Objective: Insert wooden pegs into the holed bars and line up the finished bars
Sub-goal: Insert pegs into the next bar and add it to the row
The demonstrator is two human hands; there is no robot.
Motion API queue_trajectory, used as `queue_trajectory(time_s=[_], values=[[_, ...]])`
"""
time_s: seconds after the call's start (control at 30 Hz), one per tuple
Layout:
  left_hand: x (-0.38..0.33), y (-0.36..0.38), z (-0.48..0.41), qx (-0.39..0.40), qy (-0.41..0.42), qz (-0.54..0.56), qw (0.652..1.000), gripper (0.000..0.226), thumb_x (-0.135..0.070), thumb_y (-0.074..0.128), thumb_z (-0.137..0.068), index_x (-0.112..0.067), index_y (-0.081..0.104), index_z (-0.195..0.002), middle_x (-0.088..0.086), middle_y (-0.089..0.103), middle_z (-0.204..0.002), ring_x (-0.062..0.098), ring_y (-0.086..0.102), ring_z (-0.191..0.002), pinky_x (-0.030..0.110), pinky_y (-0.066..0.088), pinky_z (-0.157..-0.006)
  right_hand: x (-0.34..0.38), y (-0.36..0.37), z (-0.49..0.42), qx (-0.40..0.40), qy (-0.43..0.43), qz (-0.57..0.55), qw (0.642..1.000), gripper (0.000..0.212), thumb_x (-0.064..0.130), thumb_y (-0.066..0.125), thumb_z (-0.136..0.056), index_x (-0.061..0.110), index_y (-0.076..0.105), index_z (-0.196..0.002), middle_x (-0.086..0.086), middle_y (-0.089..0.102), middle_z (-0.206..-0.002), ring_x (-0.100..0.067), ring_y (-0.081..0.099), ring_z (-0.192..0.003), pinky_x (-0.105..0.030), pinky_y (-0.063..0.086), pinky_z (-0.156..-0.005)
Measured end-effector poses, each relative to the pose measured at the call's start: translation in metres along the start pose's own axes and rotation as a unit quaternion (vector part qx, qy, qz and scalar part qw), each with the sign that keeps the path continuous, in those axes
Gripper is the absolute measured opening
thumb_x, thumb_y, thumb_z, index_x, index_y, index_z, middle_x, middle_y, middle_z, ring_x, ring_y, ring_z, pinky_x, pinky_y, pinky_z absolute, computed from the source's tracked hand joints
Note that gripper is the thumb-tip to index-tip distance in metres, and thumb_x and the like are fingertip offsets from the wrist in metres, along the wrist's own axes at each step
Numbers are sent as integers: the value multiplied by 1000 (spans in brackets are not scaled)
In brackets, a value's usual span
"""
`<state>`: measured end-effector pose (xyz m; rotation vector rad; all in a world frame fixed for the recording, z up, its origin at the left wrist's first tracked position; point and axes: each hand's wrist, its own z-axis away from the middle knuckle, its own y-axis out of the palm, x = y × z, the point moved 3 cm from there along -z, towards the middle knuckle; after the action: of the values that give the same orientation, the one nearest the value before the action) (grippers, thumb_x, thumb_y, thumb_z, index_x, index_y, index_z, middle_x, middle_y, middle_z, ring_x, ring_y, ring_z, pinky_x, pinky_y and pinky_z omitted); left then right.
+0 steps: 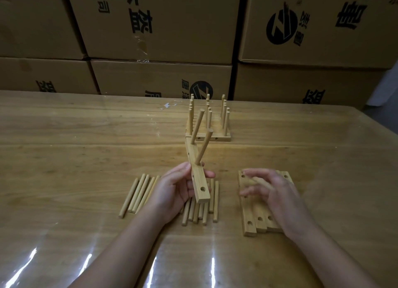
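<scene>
Cardboard boxes [159, 22] stacked behind the desk, black print, cut off top + both sides; wall behind them hidden.

Desk [64, 158]: wood grain under a glossy clear sheet, glare streaks along the near edge. Near edge itself out of frame.

Finished bars [207, 136]: row lying side by side at far centre of the desk, pegs upright. Exact bar count not readable, since the pegs overlap and the rear bars are hidden behind the front one.

Blank bars [249, 223]: flat pile at near right, holes facing up. Mostly covered by the right hand, so count unclear.

Loose pegs [137, 193]: lying flat at near centre, in two bunches. The middle of the spread is hidden under the left hand.

Bar in work [199, 180]: held off the desk above the loose pegs, tilted, far end pointing twd the finished row. Two pegs seated in it, far peg [197, 126] and mid peg [204, 146], both leaning. Near hole [203, 189] open. Small side holes visible too.

Left hand [172, 190]: grips the bar near its middle, fingers on one side, thumb tip on the other.

Right hand [273, 193]: hovers over the blank bars, palm down. Fingers smeared by motion blur and seem spread; cannot tell if anything is held.
</scene>
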<state>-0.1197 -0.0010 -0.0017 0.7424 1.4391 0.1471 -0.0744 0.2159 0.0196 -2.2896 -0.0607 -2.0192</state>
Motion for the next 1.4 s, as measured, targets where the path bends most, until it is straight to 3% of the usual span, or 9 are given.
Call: queue_trajectory(time_s=[0.07,0.2,0.33,0.53,0.87,1.07,1.27,1.33,1.4], values=[[0,1,0,4,0,-1,1000,30,-20,40,-90,0,58,-104,19,72,-90,27,69,-65,31,56,-58,-2,-5,-4,12,41,-179,983,41,36,64,-73,14,67,-108,-8,65,-116,-23,67,-88,-34,52,-84],[0,1,0,6,0,2,1000,30,-19,40,-91,0,59,-104,19,72,-91,28,69,-65,30,56,-56,-9,-5,-7,34,84,-274,958,51,-2,54,-78,14,52,-126,-16,61,-122,-24,65,-100,-29,53,-85],[0,2,1,13,-4,-10,1000,30,-19,41,-91,-2,59,-105,20,72,-93,27,70,-67,31,56,-57,-11,0,-7,48,102,-281,953,49,-1,53,-81,16,46,-126,-22,63,-116,-29,63,-106,-27,52,-83],[0,3,2,17,-5,-11,1000,30,-19,41,-90,-1,58,-107,20,72,-92,26,69,-67,32,57,-58,-14,3,-6,45,135,-321,936,34,9,49,-87,1,48,-120,-25,63,-112,-33,64,-102,-33,54,-80],[0,2,1,27,-6,-17,999,31,-23,50,-88,-1,57,-109,20,72,-95,25,70,-69,31,57,-59,-15,3,-11,35,127,-382,915,19,6,44,-86,5,47,-105,-27,59,-119,-34,58,-113,-42,52,-87],[1,2,1,29,-14,-19,999,35,-26,55,-82,-3,59,-108,22,71,-98,26,70,-71,31,57,-58,-16,3,-12,38,127,-379,916,20,5,44,-88,5,50,-107,-26,60,-119,-35,57,-114,-44,50,-90],[1,1,1,31,-15,-17,999,35,-27,56,-82,-4,61,-107,22,71,-98,26,70,-72,32,57,-59,-15,3,-9,33,133,-350,927,21,10,52,-85,7,58,-104,-9,57,-75,-22,62,-78,-37,54,-77],[2,1,1,33,-13,-20,999,33,-27,56,-83,-5,62,-106,21,71,-98,26,70,-73,32,57,-60,-13,6,-5,26,117,-234,965,28,18,58,-81,12,63,-107,-3,56,-70,-17,60,-71,-29,53,-71],[1,1,2,37,-3,-29,999,31,-28,58,-83,-7,64,-104,19,71,-98,24,71,-76,32,58,-62,-9,13,1,37,73,-42,996,26,30,62,-73,32,70,-97,4,61,-68,-9,61,-66,-19,51,-64]])
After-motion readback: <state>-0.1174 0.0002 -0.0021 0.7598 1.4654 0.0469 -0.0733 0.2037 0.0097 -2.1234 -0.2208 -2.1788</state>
